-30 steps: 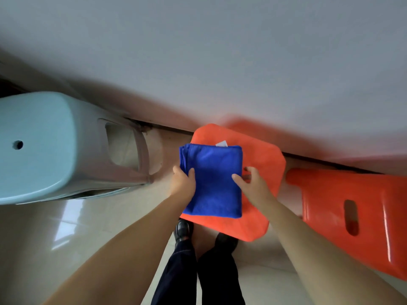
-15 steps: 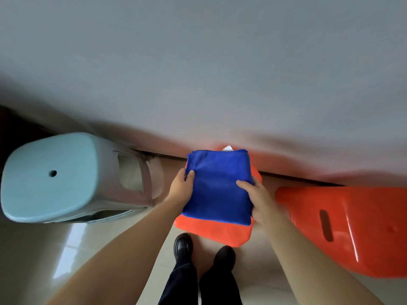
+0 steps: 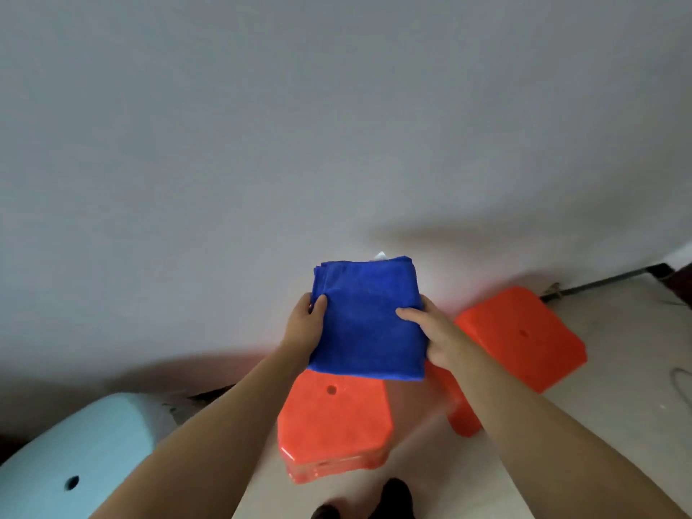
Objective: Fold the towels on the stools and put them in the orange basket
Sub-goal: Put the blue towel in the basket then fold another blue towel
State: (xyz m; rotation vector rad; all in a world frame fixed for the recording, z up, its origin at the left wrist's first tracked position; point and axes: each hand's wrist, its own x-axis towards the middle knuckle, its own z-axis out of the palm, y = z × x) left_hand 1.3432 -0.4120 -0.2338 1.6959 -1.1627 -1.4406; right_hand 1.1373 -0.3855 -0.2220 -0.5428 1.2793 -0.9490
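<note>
A plain grey-white wall [image 3: 337,125] fills the upper two thirds of the head view, meeting a pale glossy tiled floor [image 3: 618,425] along a dark skirting line at the far right. On that floor stand three plastic stools: an orange plastic stool with an eight-sided seat and a small centre hole [image 3: 333,421] directly below the hands, a second orange plastic stool [image 3: 524,335] to its right near the wall, and a light-blue plastic stool with a round hole in its top [image 3: 75,458] at the lower left. The toes of dark shoes [image 3: 393,500] show at the bottom edge.

The folded royal-blue microfibre towel [image 3: 369,320] is held in the air in front of the wall, above the back edge of the nearer orange stool and touching neither stool. A small white tag pokes out at its far edge. The left hand [image 3: 305,327] grips the towel's left edge with the thumb on top and the fingers curled underneath, out of sight. The right hand [image 3: 434,331] holds the right edge, its thumb laid across the top face and its fingers wrapped under the cloth.

Half a second ago the towel lay low over the orange seat, covering most of it; now it has been lifted clear, so the seat and its hole are exposed. The view has tilted upward and swung right, sliding the blue stool toward the lower-left corner and showing the second orange stool's top.
</note>
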